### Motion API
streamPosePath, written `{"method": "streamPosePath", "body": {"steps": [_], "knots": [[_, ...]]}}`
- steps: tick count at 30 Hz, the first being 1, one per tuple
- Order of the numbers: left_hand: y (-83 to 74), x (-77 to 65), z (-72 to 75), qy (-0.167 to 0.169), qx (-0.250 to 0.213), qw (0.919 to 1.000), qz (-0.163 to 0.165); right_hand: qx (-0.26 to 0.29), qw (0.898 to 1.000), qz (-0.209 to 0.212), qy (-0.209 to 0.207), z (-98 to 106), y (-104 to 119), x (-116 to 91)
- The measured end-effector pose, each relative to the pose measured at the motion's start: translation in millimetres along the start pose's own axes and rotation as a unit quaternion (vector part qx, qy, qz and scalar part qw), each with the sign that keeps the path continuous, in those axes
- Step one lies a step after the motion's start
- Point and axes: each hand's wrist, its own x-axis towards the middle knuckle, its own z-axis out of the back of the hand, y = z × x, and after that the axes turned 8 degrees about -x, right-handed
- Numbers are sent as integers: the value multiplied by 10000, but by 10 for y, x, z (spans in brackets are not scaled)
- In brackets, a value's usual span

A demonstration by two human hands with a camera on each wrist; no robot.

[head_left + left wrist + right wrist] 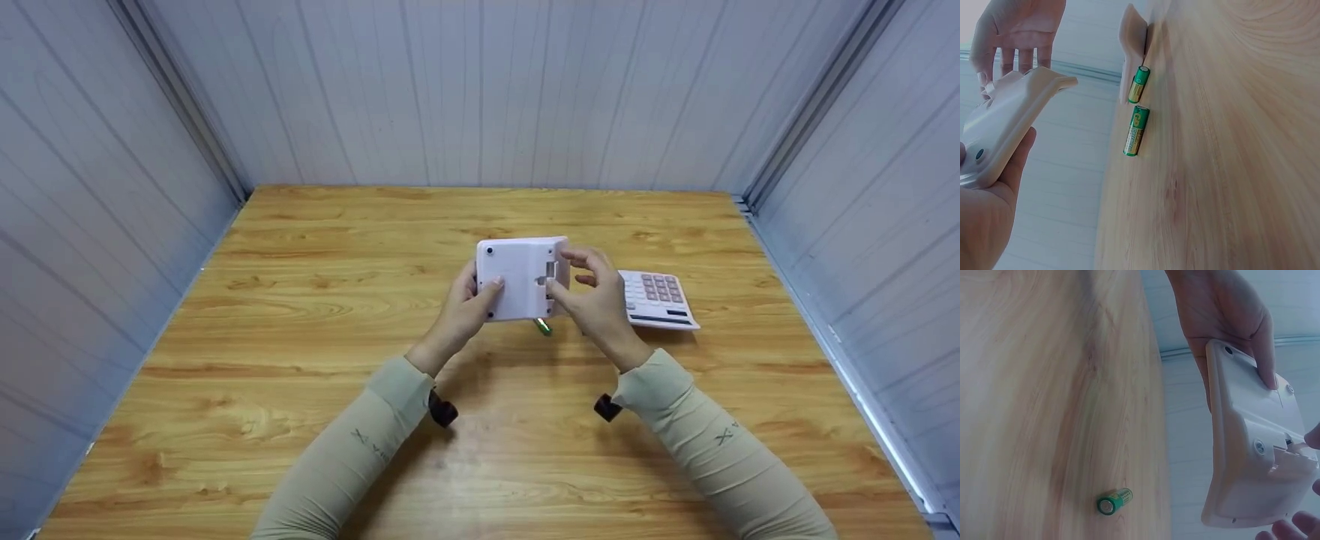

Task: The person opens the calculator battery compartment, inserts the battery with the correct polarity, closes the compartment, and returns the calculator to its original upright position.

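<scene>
The left hand [465,306] grips a pale calculator [514,281] above the table [337,315], back toward the head camera, its keys hidden. The right hand [600,296] has its thumb at the battery compartment [551,269]; whether its fingers pinch anything, I cannot tell. It partly hides a second calculator [661,296]. Two green batteries, one nearer [1136,131], one farther [1139,84], lie mostly covered in the head view.

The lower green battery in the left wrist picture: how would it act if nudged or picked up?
The green battery would probably roll if nudged sideways, since it is a cylinder lying on its side on the table. Its shiny wrapper may feel slightly slippery. It is likely stiff, as its sides look straight.
</scene>
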Motion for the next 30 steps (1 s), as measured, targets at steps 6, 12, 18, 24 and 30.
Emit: {"method": "streamPosePath", "body": {"steps": [6, 12, 18, 24, 30], "knots": [[11, 8, -13, -15, -11, 10000, 8, -252, 9995, 169, -59, -11, -3, -41], [37, 14, -14, -39, -27, 10000, 39, -308, 9992, 265, -60, -28, -26, -79], [46, 22, -6, -83, -53, 10000, 16, -301, 9977, 600, -79, -36, -49, -121], [63, 40, 3, -117, -14, 9999, 7, -32, 9981, 613, 50, -38, -41, -146], [53, 43, 10, -106, -72, 9999, 21, 73, 9977, 675, 7, -20, -16, -130]]}}
